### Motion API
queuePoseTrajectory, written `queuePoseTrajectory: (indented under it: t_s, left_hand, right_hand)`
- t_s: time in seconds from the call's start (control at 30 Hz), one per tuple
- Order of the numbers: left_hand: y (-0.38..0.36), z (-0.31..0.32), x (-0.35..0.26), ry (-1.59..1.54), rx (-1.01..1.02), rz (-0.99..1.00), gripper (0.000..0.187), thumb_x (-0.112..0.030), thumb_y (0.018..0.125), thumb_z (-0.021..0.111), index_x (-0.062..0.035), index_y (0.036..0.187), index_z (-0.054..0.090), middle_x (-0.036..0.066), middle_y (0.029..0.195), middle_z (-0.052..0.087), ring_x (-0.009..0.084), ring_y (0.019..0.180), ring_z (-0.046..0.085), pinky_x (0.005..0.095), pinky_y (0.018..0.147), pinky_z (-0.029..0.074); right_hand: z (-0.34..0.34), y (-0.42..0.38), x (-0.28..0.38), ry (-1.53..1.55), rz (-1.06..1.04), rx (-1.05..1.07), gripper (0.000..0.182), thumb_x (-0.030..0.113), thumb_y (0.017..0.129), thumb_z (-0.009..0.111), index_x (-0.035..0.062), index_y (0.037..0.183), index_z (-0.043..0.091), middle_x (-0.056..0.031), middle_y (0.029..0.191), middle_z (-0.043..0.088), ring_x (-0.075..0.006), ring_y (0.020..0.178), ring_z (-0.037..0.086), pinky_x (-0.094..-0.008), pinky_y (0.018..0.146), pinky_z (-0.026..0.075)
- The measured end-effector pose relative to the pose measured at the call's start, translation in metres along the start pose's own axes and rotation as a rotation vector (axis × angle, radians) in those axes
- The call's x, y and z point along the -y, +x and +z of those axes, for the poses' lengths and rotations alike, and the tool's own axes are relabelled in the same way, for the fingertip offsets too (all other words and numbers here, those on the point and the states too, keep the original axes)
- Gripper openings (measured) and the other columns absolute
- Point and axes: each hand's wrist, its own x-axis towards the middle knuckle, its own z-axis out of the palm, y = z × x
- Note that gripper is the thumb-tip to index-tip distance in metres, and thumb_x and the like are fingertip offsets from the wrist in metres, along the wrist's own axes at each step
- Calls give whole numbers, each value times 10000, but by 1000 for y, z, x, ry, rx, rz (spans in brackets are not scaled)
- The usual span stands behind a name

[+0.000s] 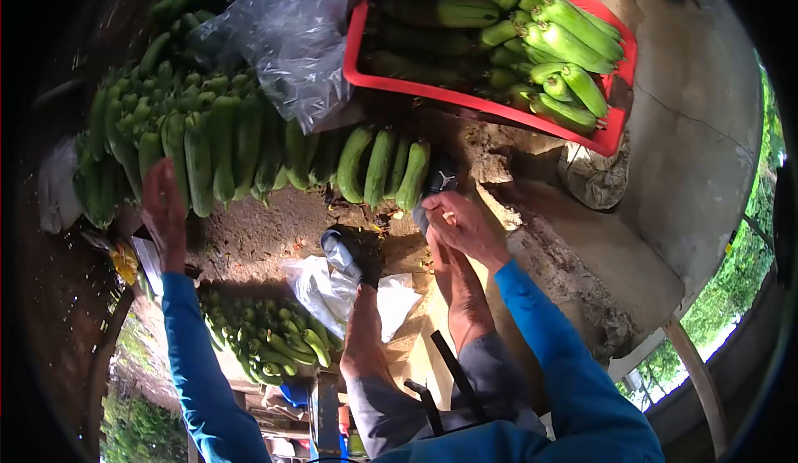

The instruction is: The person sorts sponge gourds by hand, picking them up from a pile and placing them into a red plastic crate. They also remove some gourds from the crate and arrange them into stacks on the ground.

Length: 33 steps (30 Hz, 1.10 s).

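Left hand (164, 210) is up at the lower tips of the big row of green bananas (208, 143) on the ground, fingers loosely spread, touching or just short of them; can't tell which. Right hand (463, 224) is curled by the person's own leg, near the small banana hand (384, 166) at the row's right end; whether it grips anything is hidden. Bananas look firm, unripe, heavy as a cluster, smooth-skinned, likely to bruise or snap off if pulled by single fingers. Best grabbed at the crown where stems join, weight supported underneath. Red crate (613, 135) above holds more bananas; clear plastic sheet (287, 35) lies beside it.
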Motion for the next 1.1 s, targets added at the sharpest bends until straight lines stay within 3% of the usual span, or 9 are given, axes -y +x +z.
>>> queuePoseTrajectory:
  t_s: [0.17, 0.4, 0.47, 0.57, 0.6, 0.7, 0.83, 1.0, 1.1]
  left_hand:
    - [-37, 81, -91, -78, 247, 199, 133, -80, 913, 584, -36, 1019, 649, 113, 921, 655, 220, 806, 637, 341, 718, 512]
    - [-21, 182, -254, -337, 435, 444, 159, -60, 870, 603, -21, 1024, 620, 162, 920, 638, 307, 822, 641, 389, 744, 517]
    - [-5, 211, -301, -335, 522, 373, 173, -83, 875, 610, -19, 1036, 603, 163, 925, 645, 298, 820, 645, 375, 731, 523]
    - [10, 259, -352, -444, 583, 279, 182, -122, 895, 608, -15, 1043, 597, 158, 912, 655, 284, 786, 655, 371, 726, 527]
    - [13, 272, -366, -451, 656, 214, 285, -248, 929, 590, -23, 1102, 607, 134, 943, 654, 187, 772, 615, 313, 715, 503]
    - [17, 321, -395, -667, 845, -31, 427, -379, 936, 556, -15, 1157, 589, 82, 982, 637, 169, 857, 586, 314, 785, 471]
    - [14, 375, -407, -927, 945, -63, 710, -592, 864, 533, -84, 1358, 497, 121, 1229, 537, 235, 1040, 527, 370, 878, 430]
    - [40, 418, -468, -1101, 854, -791, 662, -623, 749, 629, -165, 1219, 547, 65, 1130, 596, 200, 923, 504, 360, 804, 347]
    - [34, 409, -479, -1085, 763, -764, 657, -579, 735, 668, -179, 1240, 538, 37, 1130, 592, 177, 897, 504, 337, 765, 338]
  right_hand:
    - [-109, 36, 32, -95, -115, -267, 212, 82, 884, 641, 38, 1087, 598, -89, 962, 601, -109, 714, 621, -233, 564, 500]
    - [-272, 77, 11, -479, -307, -685, 324, 113, 821, 673, 32, 1113, 557, -156, 1066, 574, -294, 948, 596, -368, 767, 526]
    - [-314, 85, 13, -776, -341, -734, 430, 107, 775, 681, 41, 1163, 508, -201, 1159, 500, -389, 1119, 489, -474, 935, 441]
    - [-372, 100, 19, -989, -385, -763, 565, 150, 764, 685, 67, 1278, 464, -220, 1305, 405, -415, 1189, 455, -462, 978, 438]
    - [-388, 106, 20, -1152, -415, -747, 616, 164, 757, 684, 75, 1318, 447, -224, 1342, 374, -427, 1213, 438, -460, 995, 433]
    - [-418, 131, 14, -1232, -402, -458, 859, 230, 684, 755, 135, 1430, 339, -115, 1420, 367, -347, 1318, 373, -504, 965, 406]
    - [-408, 144, 37, -1381, -201, -270, 1052, 259, 631, 789, 171, 1502, 205, -104, 1427, 361, -345, 1323, 369, -581, 894, 422]
    - [-414, 156, 32, -1447, -171, -284, 1080, 299, 588, 817, 157, 1487, 234, -96, 1434, 360, -372, 1338, 352, -629, 900, 412]
    - [-418, 153, 58, -1246, -51, -193, 969, 376, 632, 789, 108, 1439, 325, -148, 1412, 425, -381, 1331, 363, -595, 978, 391]
